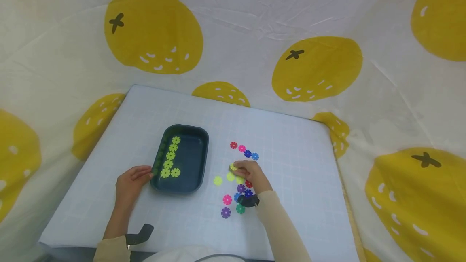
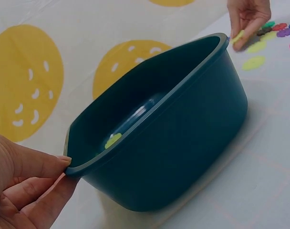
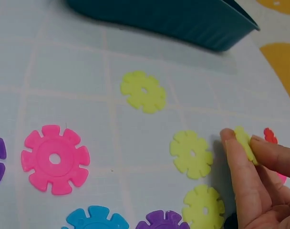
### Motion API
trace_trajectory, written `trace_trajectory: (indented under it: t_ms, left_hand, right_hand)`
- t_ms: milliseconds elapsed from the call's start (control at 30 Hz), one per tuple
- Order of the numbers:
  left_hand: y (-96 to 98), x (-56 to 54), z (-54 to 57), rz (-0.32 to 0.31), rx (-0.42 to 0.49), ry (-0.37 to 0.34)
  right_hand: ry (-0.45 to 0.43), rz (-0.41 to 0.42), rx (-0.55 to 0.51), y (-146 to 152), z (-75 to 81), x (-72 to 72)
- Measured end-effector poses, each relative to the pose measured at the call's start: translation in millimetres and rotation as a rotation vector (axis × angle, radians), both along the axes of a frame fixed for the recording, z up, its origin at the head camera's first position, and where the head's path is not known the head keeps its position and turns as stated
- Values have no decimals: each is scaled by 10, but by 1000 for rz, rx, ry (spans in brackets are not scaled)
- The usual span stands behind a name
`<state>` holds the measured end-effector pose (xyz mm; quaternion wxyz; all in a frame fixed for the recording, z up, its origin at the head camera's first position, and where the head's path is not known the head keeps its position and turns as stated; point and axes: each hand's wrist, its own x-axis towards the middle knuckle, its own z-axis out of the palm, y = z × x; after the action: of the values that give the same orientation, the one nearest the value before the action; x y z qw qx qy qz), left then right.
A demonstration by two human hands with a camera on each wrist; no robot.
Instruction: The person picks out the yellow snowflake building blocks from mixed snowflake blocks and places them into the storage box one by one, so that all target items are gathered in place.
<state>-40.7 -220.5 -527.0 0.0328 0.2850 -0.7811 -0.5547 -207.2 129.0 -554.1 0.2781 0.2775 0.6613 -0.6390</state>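
Observation:
My left hand pinches the rim of a dark teal plastic tub between thumb and fingers at its near left side. Inside the tub, several yellow-green notched discs form a column, with one more beside its lower end. To the right of the tub, my right hand pinches a yellow snowflake disc between thumb and fingertip, just above the table. Close by lie loose yellow discs, one of them a little nearer the tub.
Below the right hand lie a pink disc, a purple disc, a green disc and several others. A row with a red disc and blue ones sits farther back. A pale cloth covers the table; a lemon-patterned curtain hangs around it.

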Motion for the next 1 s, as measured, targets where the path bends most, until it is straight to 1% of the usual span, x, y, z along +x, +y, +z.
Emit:
trace_trajectory:
  t_ms: [67, 167, 267, 333, 500, 767, 1000]
  left_hand:
    - [3, -1, 1, -1, -4, -6]
    - [8, 1, 9, -1, -10, -16]
    - [16, 3, 20, 0, -11, -17]
    - [20, 3, 26, 3, -14, -14]
    - [28, 2, 38, 9, -21, -6]
    - [24, -3, 32, 18, -29, -32]
    - [25, -1, 51, 6, -27, -16]
  right_hand:
    - [-21, -47, -85, 15, 10, -3]
    - [-46, -89, -173, 16, 38, -18]
    - [-62, -110, -223, -1, 80, -53]
    - [-49, -110, -243, -20, 114, -81]
    - [-19, -95, -245, -79, 219, -172]
    - [-54, -96, -254, -126, 357, -301]
    - [-26, -58, -251, -195, 452, -373]
